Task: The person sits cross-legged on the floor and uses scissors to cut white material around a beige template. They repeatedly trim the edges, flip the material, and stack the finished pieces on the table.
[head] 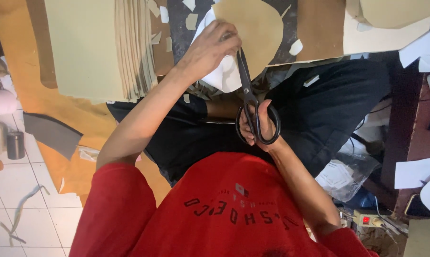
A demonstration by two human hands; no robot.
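Observation:
My left hand (210, 50) presses down on a rounded tan sheet piece (262, 28) and the white paper pattern (224, 78) lying with it. My right hand (261, 131) grips the black loop handles of a large pair of scissors (246, 83). The blades point away from me and reach the tan piece just beside my left fingers. Both arms stretch out over my lap, which is covered by black trousers, with a red shirt below.
A thick stack of tan sheets (86, 47) lies to the left. Small offcuts (191, 21) litter the dark surface ahead. A brown sheet (319, 28) sits at right. On the floor are a dark can (15, 145), a plastic bag (343, 176) and a power strip (367, 220).

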